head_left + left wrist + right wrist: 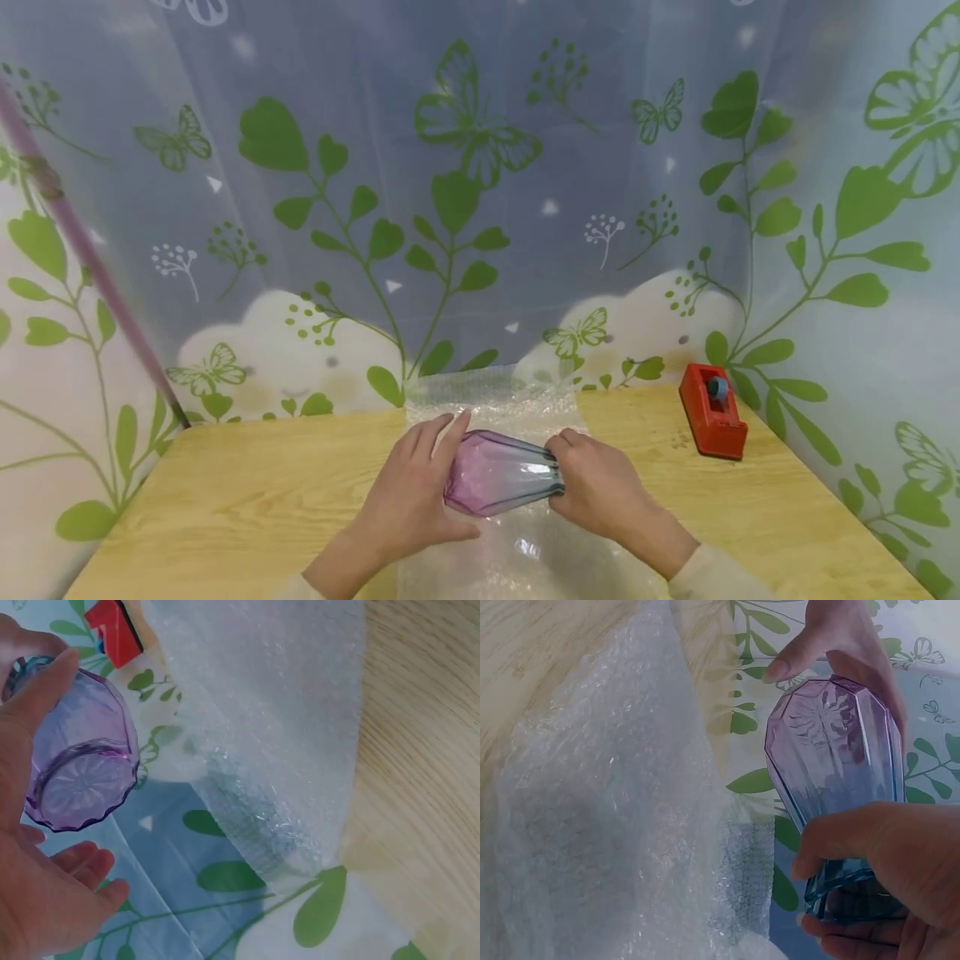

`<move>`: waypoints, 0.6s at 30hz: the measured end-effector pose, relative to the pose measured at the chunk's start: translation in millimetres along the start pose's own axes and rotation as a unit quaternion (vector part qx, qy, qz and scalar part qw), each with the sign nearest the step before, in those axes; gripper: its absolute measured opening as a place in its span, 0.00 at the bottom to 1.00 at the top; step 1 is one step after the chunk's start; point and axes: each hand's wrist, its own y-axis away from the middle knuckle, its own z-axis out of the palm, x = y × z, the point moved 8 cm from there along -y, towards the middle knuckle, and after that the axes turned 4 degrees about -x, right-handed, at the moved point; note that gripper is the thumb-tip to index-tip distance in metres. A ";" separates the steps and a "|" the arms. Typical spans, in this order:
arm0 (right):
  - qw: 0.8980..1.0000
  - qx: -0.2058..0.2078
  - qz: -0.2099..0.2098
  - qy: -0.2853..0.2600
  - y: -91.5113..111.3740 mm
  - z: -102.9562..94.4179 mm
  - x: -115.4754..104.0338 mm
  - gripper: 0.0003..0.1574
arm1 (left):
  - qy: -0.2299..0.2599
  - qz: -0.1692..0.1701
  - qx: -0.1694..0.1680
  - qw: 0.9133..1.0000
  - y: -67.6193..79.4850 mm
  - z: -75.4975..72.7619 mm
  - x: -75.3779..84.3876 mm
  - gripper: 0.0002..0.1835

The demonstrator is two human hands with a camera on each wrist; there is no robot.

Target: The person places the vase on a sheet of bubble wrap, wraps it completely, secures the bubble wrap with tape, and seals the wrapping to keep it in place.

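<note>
A faceted glass vase [501,475], pink at its base and blue-green toward its mouth, is held on its side above a sheet of bubble wrap [517,560]. My right hand [603,487] grips it round the narrow blue end, thumb on one side and fingers on the other, as the right wrist view confirms. At the wide pink base is my left hand [408,496], its fingers extended and its thumb spread apart from them. Whether those fingers touch the glass, I cannot tell. The left wrist view shows the vase's patterned round bottom [86,789].
A red tape dispenser [714,412] stands at the table's right side. The bubble wrap runs over the wooden table [262,492] and up against the patterned curtain [360,167] behind. More curtain hangs at both sides, with a pinkish pole [97,242] on the left.
</note>
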 end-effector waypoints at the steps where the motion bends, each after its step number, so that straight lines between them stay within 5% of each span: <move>1: 1.000 -0.004 0.002 -0.003 0.8 -1.6 0.9 0.25 | -0.002 0.005 -0.004 1.000 -0.5 0.0 1.0 0.72; 12: 1.000 -0.021 0.005 -0.013 7.7 -9.0 7.2 0.27 | -0.003 0.055 0.033 0.998 -6.2 0.5 17.3 0.53; 18: 0.999 -0.030 -0.005 -0.014 6.6 -11.0 9.3 0.27 | 0.006 0.054 0.022 0.998 -9.6 2.3 18.5 0.56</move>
